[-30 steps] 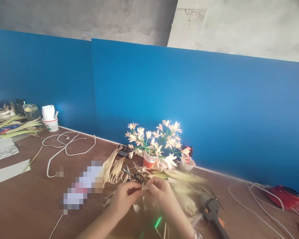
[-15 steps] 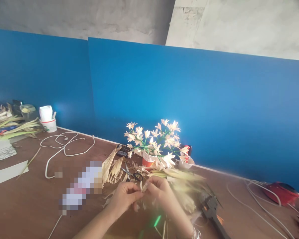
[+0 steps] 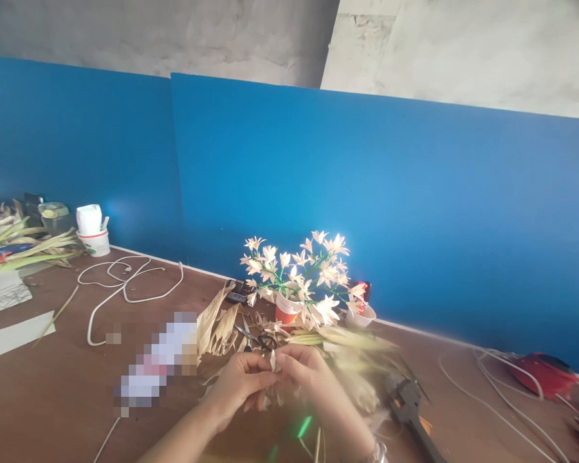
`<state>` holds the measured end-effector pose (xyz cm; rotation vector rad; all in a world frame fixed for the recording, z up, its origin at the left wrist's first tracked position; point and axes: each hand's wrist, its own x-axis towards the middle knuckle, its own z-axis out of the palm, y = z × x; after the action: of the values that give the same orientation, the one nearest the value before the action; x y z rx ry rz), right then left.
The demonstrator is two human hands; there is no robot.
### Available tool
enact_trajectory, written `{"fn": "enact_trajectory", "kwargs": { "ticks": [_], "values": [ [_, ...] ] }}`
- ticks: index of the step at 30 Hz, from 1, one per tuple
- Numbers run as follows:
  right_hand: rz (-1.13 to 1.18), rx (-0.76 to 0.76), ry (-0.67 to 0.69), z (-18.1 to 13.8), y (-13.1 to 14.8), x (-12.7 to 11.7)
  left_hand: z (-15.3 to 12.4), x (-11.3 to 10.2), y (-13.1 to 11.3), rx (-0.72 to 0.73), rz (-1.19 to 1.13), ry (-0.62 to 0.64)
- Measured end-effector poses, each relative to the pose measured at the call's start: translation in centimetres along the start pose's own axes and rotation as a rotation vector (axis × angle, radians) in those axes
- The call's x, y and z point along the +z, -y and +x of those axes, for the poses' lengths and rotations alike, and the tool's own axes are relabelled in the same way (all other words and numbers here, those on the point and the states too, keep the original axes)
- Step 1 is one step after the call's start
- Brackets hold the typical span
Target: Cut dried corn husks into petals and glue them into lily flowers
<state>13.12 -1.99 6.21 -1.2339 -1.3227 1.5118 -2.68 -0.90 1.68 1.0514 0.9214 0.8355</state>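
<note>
Both my hands meet low in the middle of the view, over the brown table. My left hand [image 3: 244, 381] is closed, thumb and fingers pinched at a small pale petal-like piece of husk [image 3: 273, 360]. From the other side my right hand [image 3: 302, 368] is closed on the same piece, its fingertips hiding much of it. Just beyond stands an orange and white paper cup [image 3: 286, 310] with pale husk flowers [image 3: 296, 270] on green stems. Scissors [image 3: 255, 337] with dark handles lie behind my left hand. Dry husks [image 3: 219, 325] are spread beside them.
A dark glue gun [image 3: 410, 405] lies right of my right arm. White cables [image 3: 125, 283] loop across the table at left. A white cup [image 3: 361, 316] stands behind the flowers, and a red object [image 3: 545, 374] sits far right. A blue panel [image 3: 367, 193] rises behind the table.
My fingers have shifted slightly around the small husk piece, my right fingertips moving a little left and closer to my left hand. Everything else has stayed in place.
</note>
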Motion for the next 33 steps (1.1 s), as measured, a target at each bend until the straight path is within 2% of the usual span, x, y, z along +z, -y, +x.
{"fn": "enact_trajectory", "kwargs": {
  "ticks": [8, 13, 20, 33],
  "values": [
    [0.011, 0.037, -0.032, 0.1, -0.2, 0.3, -0.2, 0.0, 0.0, -0.019, -0.081, 0.042],
    [-0.045, -0.024, -0.037, 0.3, -0.5, -0.3, 0.1, -0.1, 0.0, -0.015, -0.113, 0.010],
    [0.053, 0.026, -0.060, 0.8, -1.5, -0.7, 0.4, -0.5, 0.8, -0.015, -0.138, -0.014],
    [0.093, 0.036, -0.082, 0.8, -1.5, -0.4, -0.3, 0.2, -0.2, -0.020, -0.148, 0.001]
  ]
}}
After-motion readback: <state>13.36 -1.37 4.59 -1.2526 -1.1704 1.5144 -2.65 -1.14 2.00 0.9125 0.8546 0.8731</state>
